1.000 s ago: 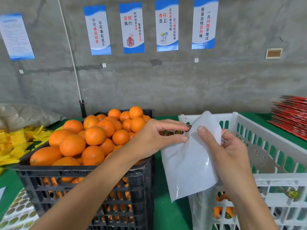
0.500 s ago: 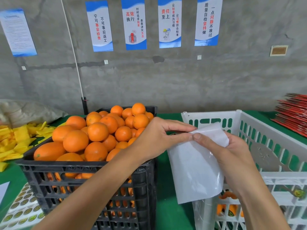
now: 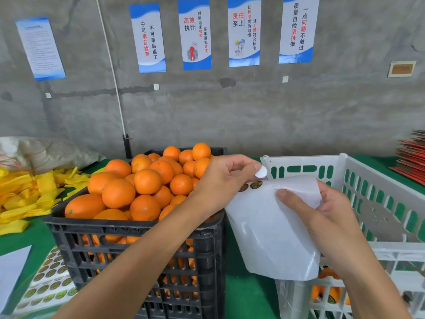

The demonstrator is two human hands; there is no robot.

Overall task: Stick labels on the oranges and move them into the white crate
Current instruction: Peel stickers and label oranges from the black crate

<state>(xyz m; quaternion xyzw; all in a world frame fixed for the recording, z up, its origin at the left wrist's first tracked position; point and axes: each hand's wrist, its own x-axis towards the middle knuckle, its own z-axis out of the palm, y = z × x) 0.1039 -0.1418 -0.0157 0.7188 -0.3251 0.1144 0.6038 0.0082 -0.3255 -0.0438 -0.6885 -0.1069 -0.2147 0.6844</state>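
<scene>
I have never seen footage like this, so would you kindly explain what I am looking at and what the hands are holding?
This is one picture from a camera worn on a person's head, looking down at their bare hands. The right hand holds a white label sheet. The left hand has a peeled label pinched at its fingertips. On the green table stand a black crate heaped with oranges and a white crate with a few oranges inside. More label sheets lie at lower left.

Bright, even light; soft shadows; wide-angle bending at the edges
</scene>
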